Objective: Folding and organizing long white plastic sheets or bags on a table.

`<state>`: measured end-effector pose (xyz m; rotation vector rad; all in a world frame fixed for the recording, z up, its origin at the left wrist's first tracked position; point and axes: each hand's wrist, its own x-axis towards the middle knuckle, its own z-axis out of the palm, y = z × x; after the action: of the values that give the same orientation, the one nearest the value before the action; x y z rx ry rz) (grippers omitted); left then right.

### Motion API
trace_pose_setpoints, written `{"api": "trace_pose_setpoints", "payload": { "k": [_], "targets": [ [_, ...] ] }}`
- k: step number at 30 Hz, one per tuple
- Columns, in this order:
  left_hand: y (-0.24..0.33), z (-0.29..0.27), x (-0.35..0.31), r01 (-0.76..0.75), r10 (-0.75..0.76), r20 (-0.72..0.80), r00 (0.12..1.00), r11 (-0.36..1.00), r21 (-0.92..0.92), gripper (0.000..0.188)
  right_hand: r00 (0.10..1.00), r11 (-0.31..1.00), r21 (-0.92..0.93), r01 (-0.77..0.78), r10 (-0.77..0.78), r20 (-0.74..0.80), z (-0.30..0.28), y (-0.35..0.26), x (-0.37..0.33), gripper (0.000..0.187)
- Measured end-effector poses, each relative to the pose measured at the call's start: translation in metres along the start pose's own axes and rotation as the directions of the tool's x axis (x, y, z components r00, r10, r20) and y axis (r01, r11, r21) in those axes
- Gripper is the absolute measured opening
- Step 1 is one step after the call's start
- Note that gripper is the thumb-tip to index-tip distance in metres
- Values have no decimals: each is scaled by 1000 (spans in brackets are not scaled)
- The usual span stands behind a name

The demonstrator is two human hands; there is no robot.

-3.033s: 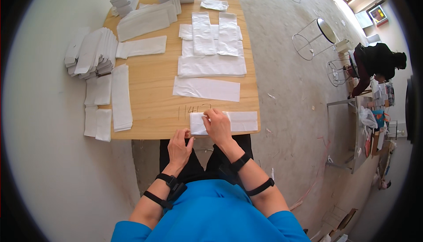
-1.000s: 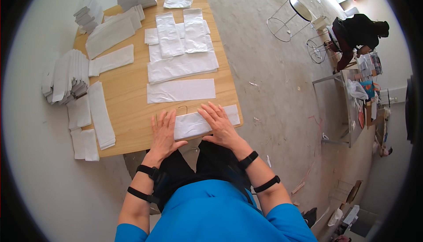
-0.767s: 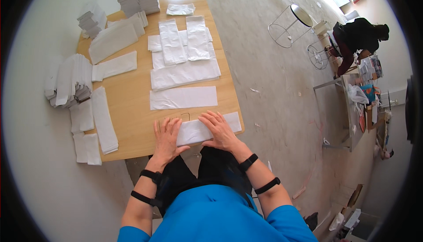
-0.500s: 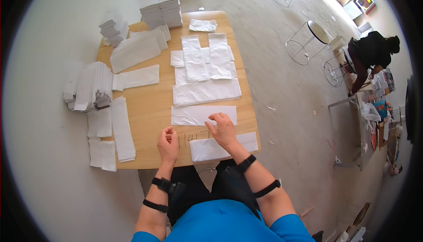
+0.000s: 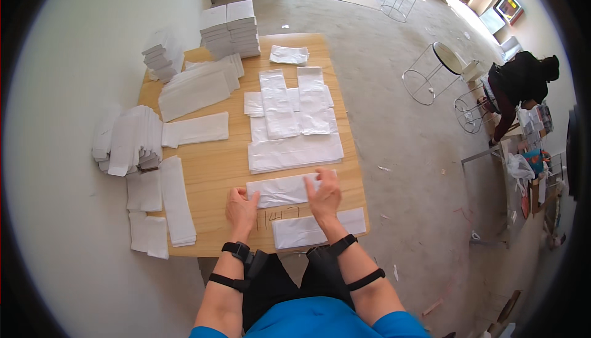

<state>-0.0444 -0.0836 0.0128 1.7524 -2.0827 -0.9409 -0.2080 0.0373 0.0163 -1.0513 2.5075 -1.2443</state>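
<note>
A flat white folded paper bag or sleeve [image 5: 280, 189] with a creased surface lies crosswise on the wooden table in front of me. At its left end is my left hand [image 5: 241, 210], the thumb by the edge of the bag and apart from the bent fingers. My right hand [image 5: 325, 198] is over its right end, thumb and forefinger apart; motion blurs the fingertips a little. Closer to me, a second flat white bag [image 5: 292, 232] lies partly behind my right wrist. Beyond the middle one, a layered pile of similar white bags [image 5: 295, 153] has two laid lengthwise on top.
Stacks of white bags [image 5: 231, 30] stand at the table's [image 5: 209, 184] far left, with a fanned pile [image 5: 129, 138] at its left edge. Handwritten marks show on the wood. A round stool [image 5: 446, 58] stands on the floor. At right, another person [image 5: 523, 83] bends over a cluttered table.
My left hand has come to the left end of the middle bag. My right hand has shifted to its right end. The whole view has tilted, so the table sits lower.
</note>
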Motion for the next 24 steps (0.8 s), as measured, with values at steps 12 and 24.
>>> {"api": "trace_pose_setpoints", "payload": {
  "k": [12,24],
  "targets": [
    [-20,-33,-25,46,192,225,955,654,-755,11,870,722,496,-482,464,168,-56,51,-24,20],
    [-1,-162,-108,217,206,383,901,551,-806,18,547,107,540,-835,280,789,-78,-34,-144,46]
  ]
}}
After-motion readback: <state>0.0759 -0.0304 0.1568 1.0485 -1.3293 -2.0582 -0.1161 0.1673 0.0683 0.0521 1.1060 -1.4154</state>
